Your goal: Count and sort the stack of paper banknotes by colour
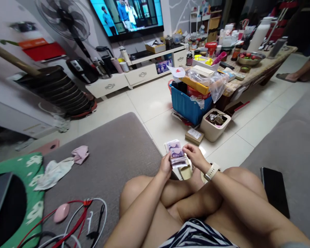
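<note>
I sit cross-legged on a grey sofa (113, 155). Both hands hold a small stack of purple banknotes (176, 152) in front of my knees. My left hand (166, 165) grips the stack from the left side, fingers curled round it. My right hand (194, 155), with a pale watch (212, 171) on its wrist, pinches the top right of the notes. Just below the notes a tan object (186, 171) shows; I cannot make out what it is.
A black phone (275, 189) lies on the sofa to my right. Cables (77, 220), a pink mouse (61, 212) and cloths (59, 167) lie to my left. On the floor ahead stand a blue crate (188, 106), a beige bin (215, 124) and a small box (194, 135). A cluttered table (250, 72) stands at right.
</note>
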Motion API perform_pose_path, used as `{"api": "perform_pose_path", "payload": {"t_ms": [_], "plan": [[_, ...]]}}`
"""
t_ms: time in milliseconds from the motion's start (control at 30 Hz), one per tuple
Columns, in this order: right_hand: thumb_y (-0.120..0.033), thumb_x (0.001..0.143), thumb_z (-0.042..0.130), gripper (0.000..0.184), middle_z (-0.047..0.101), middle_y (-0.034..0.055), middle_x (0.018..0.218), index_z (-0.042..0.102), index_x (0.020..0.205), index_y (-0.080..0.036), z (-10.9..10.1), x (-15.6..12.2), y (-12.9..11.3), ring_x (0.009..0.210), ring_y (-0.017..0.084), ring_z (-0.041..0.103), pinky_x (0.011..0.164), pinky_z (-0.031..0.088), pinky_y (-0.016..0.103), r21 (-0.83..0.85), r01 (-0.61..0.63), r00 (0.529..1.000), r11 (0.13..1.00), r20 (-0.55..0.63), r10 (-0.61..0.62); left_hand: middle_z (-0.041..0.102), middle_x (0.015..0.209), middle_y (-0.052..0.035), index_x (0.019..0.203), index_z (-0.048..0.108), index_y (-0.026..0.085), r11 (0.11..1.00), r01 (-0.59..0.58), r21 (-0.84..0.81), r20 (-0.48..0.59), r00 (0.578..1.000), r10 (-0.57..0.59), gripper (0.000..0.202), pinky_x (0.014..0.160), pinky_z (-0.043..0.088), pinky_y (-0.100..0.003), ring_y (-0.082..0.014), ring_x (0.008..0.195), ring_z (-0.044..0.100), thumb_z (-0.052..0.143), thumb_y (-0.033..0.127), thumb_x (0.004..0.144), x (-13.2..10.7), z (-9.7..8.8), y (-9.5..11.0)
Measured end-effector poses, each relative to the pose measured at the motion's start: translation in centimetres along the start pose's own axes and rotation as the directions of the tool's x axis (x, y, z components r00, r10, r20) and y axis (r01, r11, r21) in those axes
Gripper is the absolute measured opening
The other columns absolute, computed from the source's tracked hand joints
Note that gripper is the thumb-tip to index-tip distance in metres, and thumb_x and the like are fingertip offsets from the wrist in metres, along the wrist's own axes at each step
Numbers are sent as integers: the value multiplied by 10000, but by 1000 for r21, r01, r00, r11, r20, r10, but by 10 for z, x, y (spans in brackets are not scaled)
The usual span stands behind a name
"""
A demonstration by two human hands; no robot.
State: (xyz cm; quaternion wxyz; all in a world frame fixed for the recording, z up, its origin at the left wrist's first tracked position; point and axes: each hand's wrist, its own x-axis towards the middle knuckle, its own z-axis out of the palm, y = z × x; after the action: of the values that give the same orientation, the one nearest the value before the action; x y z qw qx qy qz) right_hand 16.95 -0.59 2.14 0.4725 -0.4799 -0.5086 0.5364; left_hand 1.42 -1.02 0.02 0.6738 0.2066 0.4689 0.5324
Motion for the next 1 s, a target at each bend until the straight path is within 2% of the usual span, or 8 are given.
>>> {"api": "perform_pose_path", "payload": {"t_ms": [100,167,300,433,500,733,1000], "plan": [[-537,863,546,358,591,-5,617,599,741,-205,0,-2,0,497,126,392,509,315,268,48,-64,993,997,104,59,759,819,-115,838,740,98,1000,25,-8,10,1000,-25,372,770,520,-360,-261,768,705,765,420,653,-2,0,0],[-546,866,547,383,607,6,617,600,706,-202,0,-2,2,509,132,417,532,340,277,44,-60,989,997,141,53,759,826,-127,848,740,94,999,30,-15,19,999,-30,372,775,522,-376,-272,770,705,754,419,669,-3,1,0],[-543,792,657,383,572,-2,607,566,641,-203,-2,-1,4,592,155,496,611,392,288,-21,-20,997,1000,71,22,758,822,-135,846,736,89,999,29,-33,24,999,-28,342,812,522,-397,-294,816,710,764,384,676,-6,1,1],[-550,748,704,381,562,-7,627,563,681,-202,-4,0,6,603,156,485,593,373,278,-98,-62,998,993,-37,59,750,773,-104,853,730,99,994,110,-4,3,994,-110,304,715,532,-359,-249,714,701,781,321,651,-7,0,3],[-545,747,705,374,568,-6,638,560,697,-204,-5,0,8,608,159,487,590,371,276,-116,-85,995,990,-63,78,747,755,-88,837,728,104,995,104,4,-3,995,-104,279,686,528,-332,-225,683,691,781,283,630,-7,-1,2],[-540,802,628,373,595,10,639,555,651,-206,-6,3,20,624,176,518,626,391,289,-190,-94,994,977,-76,81,753,771,-95,873,719,93,999,52,-6,66,997,-52,296,704,535,-335,-220,675,690,747,218,606,-4,-6,-7],[-544,777,640,374,582,0,606,538,635,-214,-7,1,23,595,173,501,594,380,281,-208,-110,992,972,-91,93,753,784,-110,880,722,81,998,60,8,60,996,-60,317,722,535,-346,-225,684,692,754,229,602,-7,-6,-7]]}}
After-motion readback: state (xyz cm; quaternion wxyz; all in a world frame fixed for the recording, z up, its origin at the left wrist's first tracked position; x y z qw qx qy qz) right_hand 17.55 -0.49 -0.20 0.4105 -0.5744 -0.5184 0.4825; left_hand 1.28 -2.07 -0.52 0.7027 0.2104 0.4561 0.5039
